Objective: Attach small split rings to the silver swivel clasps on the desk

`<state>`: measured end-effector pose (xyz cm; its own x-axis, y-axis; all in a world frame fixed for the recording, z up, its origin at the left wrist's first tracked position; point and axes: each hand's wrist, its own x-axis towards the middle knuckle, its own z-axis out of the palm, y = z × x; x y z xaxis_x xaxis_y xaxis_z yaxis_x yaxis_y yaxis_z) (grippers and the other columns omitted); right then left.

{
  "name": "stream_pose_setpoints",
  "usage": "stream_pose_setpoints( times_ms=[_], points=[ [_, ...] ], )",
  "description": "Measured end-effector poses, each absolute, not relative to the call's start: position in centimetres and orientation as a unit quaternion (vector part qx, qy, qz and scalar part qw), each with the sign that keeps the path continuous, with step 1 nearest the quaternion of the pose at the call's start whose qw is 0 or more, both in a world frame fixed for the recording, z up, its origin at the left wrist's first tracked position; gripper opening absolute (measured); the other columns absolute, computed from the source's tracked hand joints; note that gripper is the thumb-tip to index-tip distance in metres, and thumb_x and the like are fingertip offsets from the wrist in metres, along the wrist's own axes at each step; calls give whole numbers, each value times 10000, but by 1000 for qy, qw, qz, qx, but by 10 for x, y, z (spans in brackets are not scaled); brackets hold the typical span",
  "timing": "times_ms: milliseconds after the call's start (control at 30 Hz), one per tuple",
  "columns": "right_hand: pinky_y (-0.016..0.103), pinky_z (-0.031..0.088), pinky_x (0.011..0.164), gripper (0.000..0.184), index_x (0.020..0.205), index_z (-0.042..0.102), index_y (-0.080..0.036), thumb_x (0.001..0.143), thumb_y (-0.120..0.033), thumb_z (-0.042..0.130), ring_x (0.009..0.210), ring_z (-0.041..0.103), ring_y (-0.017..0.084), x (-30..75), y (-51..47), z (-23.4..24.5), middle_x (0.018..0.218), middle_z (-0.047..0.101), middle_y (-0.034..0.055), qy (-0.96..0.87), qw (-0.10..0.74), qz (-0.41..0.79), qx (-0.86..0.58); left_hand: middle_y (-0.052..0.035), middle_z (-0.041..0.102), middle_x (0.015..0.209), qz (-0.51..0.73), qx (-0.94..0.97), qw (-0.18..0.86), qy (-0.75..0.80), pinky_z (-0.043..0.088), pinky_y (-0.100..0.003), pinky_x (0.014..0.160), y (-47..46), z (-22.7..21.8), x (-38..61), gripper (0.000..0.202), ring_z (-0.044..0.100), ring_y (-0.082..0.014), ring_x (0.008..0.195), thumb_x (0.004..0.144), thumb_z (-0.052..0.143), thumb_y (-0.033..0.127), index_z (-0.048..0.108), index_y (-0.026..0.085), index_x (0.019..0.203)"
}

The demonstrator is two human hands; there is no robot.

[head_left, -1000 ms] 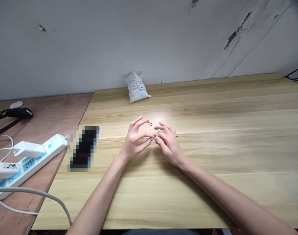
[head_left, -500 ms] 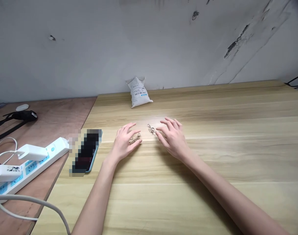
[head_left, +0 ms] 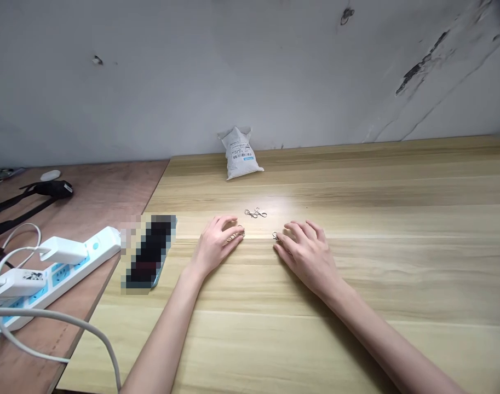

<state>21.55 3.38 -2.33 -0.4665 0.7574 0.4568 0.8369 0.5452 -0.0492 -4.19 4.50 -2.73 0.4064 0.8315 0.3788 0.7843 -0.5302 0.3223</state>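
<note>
My left hand rests on the wooden table with its fingers curled around several small metal rings; the thumb and index finger come close together there. Farther right, my right hand is low over the table, a small metal clasp at its thumb and index fingertips, partly covered by them. Between the hands and a bit farther back lies a little group of silver swivel clasps, touched by neither hand.
A white printed packet stands by the wall at the back. A phone, partly pixelated, lies left of my left forearm. On the reddish side table are a white power strip with plugged-in chargers, looping cables and a black strap.
My right hand has drawn away from the group of clasps, rightward and nearer to me, with a clasp at its fingertips. My left fingers have closed in around the rings. The view shifted slightly.
</note>
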Motion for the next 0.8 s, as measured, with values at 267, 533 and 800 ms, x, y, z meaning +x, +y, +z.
stream_pose_setpoints(
  times_ms=[267,533,800],
  points=[
    [400,350,985,249,743,641,-183,930,-121,490,894,552,224,208,41,-21,819,641,68,-876,163,-149,-429,-85,630,1172,278,841,27,464,535,-378,873,44,-29,-37,113,549,-233,1125,932,550,209,662,218,934],
    [411,374,932,297,679,633,-191,908,-113,460,757,518,226,210,51,-16,703,609,73,-874,196,-102,-434,-51,709,924,322,825,60,460,493,-374,843,43,-23,-31,99,591,-204,930,921,544,174,641,190,911],
    [381,368,928,198,788,647,-182,923,-164,504,760,544,192,208,51,-24,756,639,40,-862,253,-28,-439,-48,703,871,354,811,72,460,507,-334,758,44,-25,-30,114,580,-190,861,917,559,163,650,191,979]
  ],
)
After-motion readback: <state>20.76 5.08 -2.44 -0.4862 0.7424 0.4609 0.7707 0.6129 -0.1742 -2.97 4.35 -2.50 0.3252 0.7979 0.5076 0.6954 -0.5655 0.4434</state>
